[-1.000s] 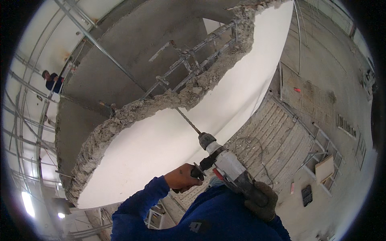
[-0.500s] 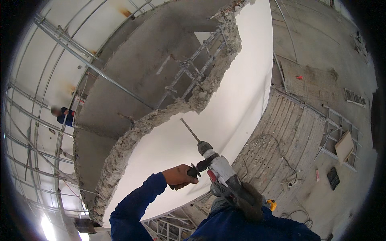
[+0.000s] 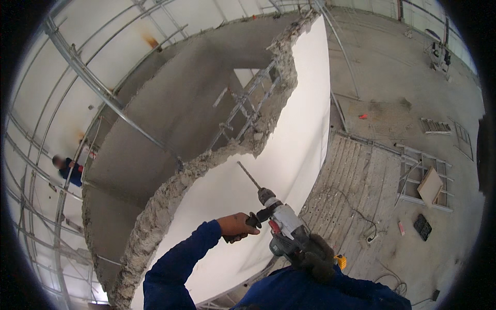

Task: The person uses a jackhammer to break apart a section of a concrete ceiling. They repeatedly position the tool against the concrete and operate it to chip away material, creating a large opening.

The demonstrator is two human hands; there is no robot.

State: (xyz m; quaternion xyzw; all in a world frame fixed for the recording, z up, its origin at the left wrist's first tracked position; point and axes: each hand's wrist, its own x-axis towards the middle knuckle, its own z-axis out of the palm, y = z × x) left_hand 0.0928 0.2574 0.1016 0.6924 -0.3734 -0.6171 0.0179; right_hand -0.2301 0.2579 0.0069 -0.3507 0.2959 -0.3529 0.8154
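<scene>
Rotary hammer drill (image 3: pixel 281 225) held two-handed against a partly demolished white wall (image 3: pixel 289 150). The left hand (image 3: pixel 236 226), bare, is curled tight around the black side handle (image 3: pixel 248 227); the right hand (image 3: pixel 315 256), in a dark glove, is wrapped shut on the rear grip. This split grip likely steadies the tool against recoil. The drill sits just below the wall's broken, rubble-edged rim (image 3: pixel 206 165). Its long axis runs from the rear grip up and to the left, and the drill bit (image 3: pixel 249 176) points toward that rim, its tip close to the white face; contact cannot be told. Beyond the rim, exposed metal studs (image 3: pixel 243 108).
</scene>
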